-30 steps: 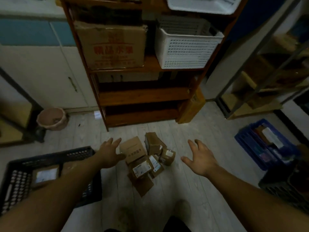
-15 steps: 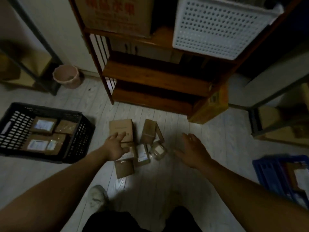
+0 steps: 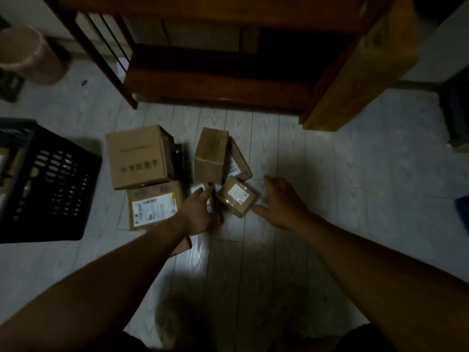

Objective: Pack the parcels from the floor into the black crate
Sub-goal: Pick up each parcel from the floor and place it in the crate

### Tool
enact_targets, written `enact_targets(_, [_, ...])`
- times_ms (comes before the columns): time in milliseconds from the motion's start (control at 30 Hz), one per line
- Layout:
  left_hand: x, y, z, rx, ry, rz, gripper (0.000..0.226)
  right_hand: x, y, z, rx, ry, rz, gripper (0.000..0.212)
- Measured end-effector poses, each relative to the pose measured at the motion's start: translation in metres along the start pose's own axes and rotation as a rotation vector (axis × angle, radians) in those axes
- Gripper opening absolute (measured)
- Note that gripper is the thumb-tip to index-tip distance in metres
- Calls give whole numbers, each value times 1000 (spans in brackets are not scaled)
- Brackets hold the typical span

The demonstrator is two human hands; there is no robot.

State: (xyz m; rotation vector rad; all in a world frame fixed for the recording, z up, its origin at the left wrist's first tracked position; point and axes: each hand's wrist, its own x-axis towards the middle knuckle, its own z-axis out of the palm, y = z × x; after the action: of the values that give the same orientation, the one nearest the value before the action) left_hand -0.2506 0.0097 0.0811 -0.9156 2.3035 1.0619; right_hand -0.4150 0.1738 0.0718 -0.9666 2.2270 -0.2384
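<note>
Several cardboard parcels lie in a heap on the pale floor. A large printed box (image 3: 138,156) is at the left and a tall taped box (image 3: 210,156) stands in the middle. A flat labelled parcel (image 3: 152,205) lies in front, and a small wrapped parcel (image 3: 238,196) lies at the right. My left hand (image 3: 199,212) rests on a small labelled parcel in the heap's middle, fingers spread; that parcel is mostly hidden. My right hand (image 3: 281,204) hovers open just right of the small wrapped parcel. The black crate (image 3: 55,186) stands at the left, its inside mostly out of view.
A dark wooden shelf unit (image 3: 215,80) stands right behind the heap, with a yellow-brown box (image 3: 355,80) leaning at its right leg. A pink bucket (image 3: 33,57) sits far left. A blue crate's corner (image 3: 463,212) shows at the right edge.
The view has dropped closer to the floor. Both hands have come down onto the heap: the left onto the middle parcels, the right beside the small wrapped parcel.
</note>
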Motion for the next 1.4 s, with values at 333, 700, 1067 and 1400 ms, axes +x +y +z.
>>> enact_targets(333, [142,-67,94,-3,189,232,75,116,59,154,-28,75,-212,119])
enact_targets(700, [147,-51,46,-804,25,224,64,132,52,60,871,200,-168,82])
enact_targets(1067, [136,-24,25,-1193,242,276,46,119,13,61,1104,142,-194,31])
enact_targets(1400, [-78,65,-119,-1157,191,241,64,-53,-129,-107,1118,108,-136,33])
